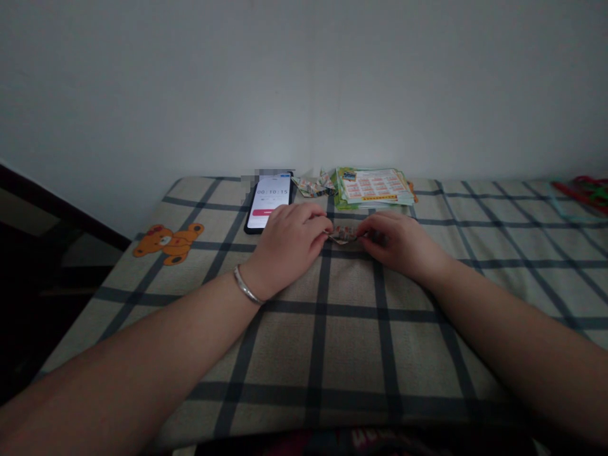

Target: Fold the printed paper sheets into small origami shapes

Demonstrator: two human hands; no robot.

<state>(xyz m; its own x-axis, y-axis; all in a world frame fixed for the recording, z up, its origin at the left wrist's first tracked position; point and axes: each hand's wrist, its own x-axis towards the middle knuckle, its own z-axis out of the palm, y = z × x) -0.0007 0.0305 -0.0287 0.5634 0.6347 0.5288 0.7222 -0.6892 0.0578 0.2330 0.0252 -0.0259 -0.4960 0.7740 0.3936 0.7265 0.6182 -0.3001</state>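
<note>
A small folded piece of printed paper lies between my two hands, just above the checked cloth. My left hand, with a silver bangle at its wrist, pinches the paper's left end. At the right end, the thumb and fingers of my right hand are closed on it. Behind the hands sits another folded paper piece. To its right is a stack of printed sheets. A phone showing a timer lies just beyond my left hand, which covers its lower right corner.
The checked cloth covers the table up to a pale wall. An orange bear figure is at the left edge. Red and green items lie at the far right. A dark area borders the table on the left.
</note>
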